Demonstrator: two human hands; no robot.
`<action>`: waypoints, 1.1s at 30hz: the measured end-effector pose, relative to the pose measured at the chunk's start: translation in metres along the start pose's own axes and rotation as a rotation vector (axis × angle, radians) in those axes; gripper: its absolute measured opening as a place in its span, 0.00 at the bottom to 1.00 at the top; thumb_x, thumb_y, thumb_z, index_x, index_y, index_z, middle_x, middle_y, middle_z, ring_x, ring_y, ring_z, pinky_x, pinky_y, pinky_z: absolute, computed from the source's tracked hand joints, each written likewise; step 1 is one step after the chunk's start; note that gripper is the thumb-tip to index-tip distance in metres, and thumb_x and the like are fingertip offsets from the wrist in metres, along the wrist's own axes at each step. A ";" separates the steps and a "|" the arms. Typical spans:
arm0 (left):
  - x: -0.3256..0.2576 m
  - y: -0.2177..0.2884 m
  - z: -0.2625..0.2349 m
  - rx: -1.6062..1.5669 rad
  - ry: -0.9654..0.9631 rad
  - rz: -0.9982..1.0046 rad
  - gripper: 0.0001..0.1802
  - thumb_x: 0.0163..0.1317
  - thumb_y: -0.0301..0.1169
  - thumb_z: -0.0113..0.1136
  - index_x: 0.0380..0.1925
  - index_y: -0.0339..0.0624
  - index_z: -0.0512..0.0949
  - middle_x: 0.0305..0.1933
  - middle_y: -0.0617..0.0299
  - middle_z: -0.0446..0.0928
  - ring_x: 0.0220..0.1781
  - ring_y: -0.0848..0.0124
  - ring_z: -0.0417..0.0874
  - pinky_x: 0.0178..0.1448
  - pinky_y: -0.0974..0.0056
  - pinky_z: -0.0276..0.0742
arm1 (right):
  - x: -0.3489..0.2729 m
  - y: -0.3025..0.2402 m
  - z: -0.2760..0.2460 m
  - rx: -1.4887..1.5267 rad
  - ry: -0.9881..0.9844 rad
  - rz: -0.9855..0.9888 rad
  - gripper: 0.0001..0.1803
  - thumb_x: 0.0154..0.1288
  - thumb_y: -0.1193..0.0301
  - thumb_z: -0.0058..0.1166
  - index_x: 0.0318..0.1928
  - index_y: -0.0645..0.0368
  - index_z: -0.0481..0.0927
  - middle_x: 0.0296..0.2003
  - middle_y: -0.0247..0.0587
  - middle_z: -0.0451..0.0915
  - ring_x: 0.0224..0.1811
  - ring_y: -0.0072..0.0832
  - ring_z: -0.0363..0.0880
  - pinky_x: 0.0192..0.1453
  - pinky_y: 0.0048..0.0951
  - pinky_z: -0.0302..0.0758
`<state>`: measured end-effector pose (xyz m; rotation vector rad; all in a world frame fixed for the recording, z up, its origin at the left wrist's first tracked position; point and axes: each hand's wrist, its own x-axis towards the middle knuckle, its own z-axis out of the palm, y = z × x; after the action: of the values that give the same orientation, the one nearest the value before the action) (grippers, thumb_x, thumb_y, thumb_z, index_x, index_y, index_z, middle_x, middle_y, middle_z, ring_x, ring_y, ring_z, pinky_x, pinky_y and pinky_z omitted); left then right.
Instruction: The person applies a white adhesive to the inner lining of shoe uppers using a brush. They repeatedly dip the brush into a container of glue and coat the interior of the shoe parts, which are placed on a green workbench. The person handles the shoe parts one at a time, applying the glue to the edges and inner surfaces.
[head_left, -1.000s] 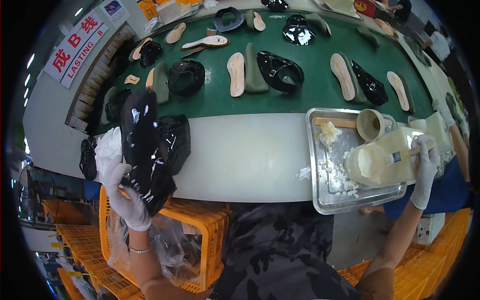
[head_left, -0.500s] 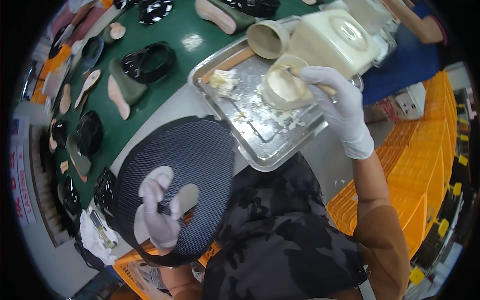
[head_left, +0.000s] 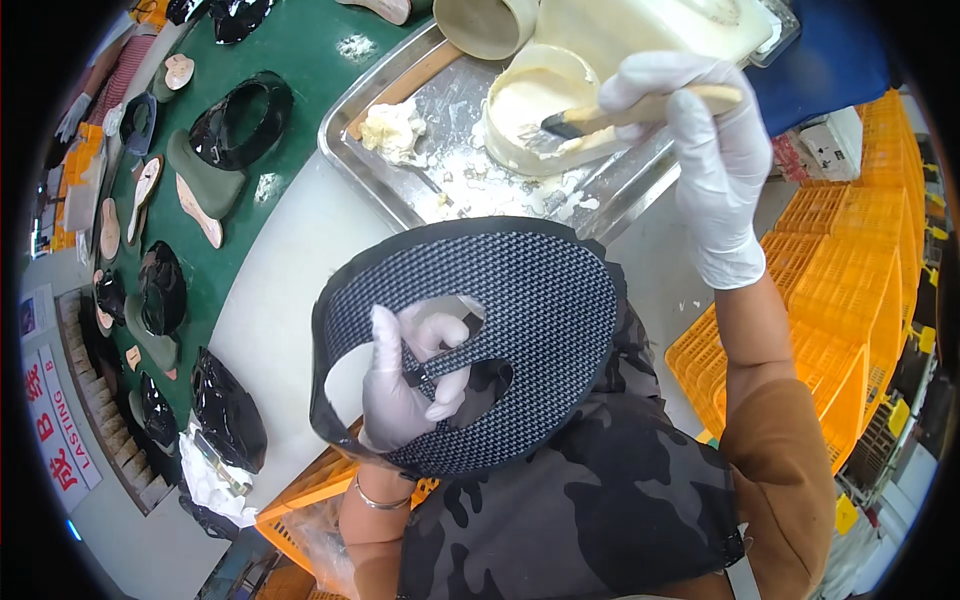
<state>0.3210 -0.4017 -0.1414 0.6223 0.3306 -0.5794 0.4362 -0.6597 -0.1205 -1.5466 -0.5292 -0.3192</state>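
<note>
My gloved left hand (head_left: 395,390) grips a black mesh shoe upper (head_left: 545,310), its fingers curled through the opening and round a narrow strap. The upper is spread out above my camouflage apron (head_left: 590,480). In my gloved right hand (head_left: 720,165) is a brush (head_left: 590,121) with a wooden handle, pinched between thumb and fingers. Its dark bristles point left, over the mouth of a cream-coloured pot (head_left: 525,160) of white paste. That pot stands in a metal tray (head_left: 355,172) smeared with white residue. A lump of white paste (head_left: 393,130) lies left of it.
Beside the pot stand an empty beige cup (head_left: 485,28) and a large cream container (head_left: 640,35). On the left, a green work surface (head_left: 300,60) carries black uppers (head_left: 240,120) and shoe lasts (head_left: 195,165). Orange crates (head_left: 810,340) are stacked at right. Other people's arms show top left.
The upper has moved right and up in my left hand and now lies flatter to view. My right hand has lifted the brush, showing its bristles. The view has shifted, too.
</note>
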 end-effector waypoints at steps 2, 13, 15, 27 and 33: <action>0.006 0.001 0.000 -0.008 -0.109 -0.078 0.34 0.68 0.54 0.21 0.42 0.34 0.69 0.36 0.60 0.72 0.13 0.77 0.61 0.12 0.76 0.53 | 0.011 -0.003 0.000 -0.090 -0.017 -0.082 0.12 0.69 0.69 0.43 0.44 0.66 0.70 0.39 0.46 0.78 0.39 0.27 0.79 0.42 0.23 0.75; 0.013 -0.011 0.010 0.094 -0.033 -0.180 0.26 0.70 0.42 0.30 0.48 0.28 0.67 0.31 0.55 0.75 0.13 0.77 0.66 0.13 0.75 0.59 | 0.010 -0.004 0.042 -0.414 -0.445 -0.326 0.14 0.62 0.68 0.50 0.48 0.58 0.73 0.39 0.36 0.77 0.39 0.24 0.77 0.39 0.23 0.73; 0.016 -0.014 0.015 0.092 -0.063 -0.171 0.26 0.70 0.41 0.30 0.47 0.23 0.65 0.23 0.55 0.72 0.09 0.79 0.61 0.09 0.77 0.56 | 0.019 0.000 0.045 -0.343 -0.390 -0.572 0.15 0.57 0.67 0.52 0.46 0.53 0.75 0.35 0.33 0.78 0.34 0.24 0.78 0.35 0.22 0.73; 0.014 -0.009 0.032 0.291 0.120 -0.208 0.28 0.71 0.46 0.29 0.46 0.31 0.70 0.32 0.61 0.74 0.11 0.81 0.56 0.16 0.78 0.54 | 0.036 -0.033 0.013 -0.249 -0.536 -0.275 0.09 0.52 0.71 0.63 0.33 0.55 0.78 0.34 0.36 0.79 0.32 0.27 0.79 0.35 0.24 0.73; 0.011 -0.004 0.016 0.281 -0.119 -0.118 0.26 0.71 0.44 0.29 0.43 0.31 0.70 0.21 0.64 0.70 0.10 0.82 0.57 0.16 0.77 0.52 | 0.025 -0.021 0.030 -0.260 -0.438 -0.342 0.11 0.56 0.71 0.60 0.38 0.61 0.76 0.31 0.34 0.80 0.30 0.23 0.79 0.36 0.21 0.75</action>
<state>0.3294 -0.4188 -0.1360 0.8387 0.1757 -0.7808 0.4434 -0.6272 -0.0913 -1.7863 -1.1388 -0.3178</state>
